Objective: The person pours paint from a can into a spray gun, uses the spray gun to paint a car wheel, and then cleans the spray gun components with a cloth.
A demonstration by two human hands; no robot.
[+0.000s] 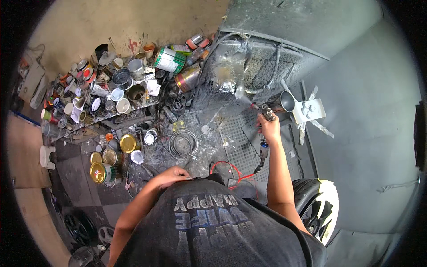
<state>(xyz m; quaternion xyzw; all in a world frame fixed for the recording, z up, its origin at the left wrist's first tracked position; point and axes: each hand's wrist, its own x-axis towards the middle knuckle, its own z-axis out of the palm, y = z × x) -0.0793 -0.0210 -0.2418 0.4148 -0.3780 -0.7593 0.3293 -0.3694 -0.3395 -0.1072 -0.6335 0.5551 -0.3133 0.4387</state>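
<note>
Over the floor, right hand grips spray gun.

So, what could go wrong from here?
The right hand is bare on the spray gun, so mist could settle on it. The red hose loops across the floor and might trip someone. Containers crowd the bench; one knock could perhaps topple several.

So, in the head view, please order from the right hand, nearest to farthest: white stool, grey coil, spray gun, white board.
1. Spray gun, held in the right hand.
2. White board, right of it.
3. Grey coil, left of it.
4. White stool, at far left.
</note>
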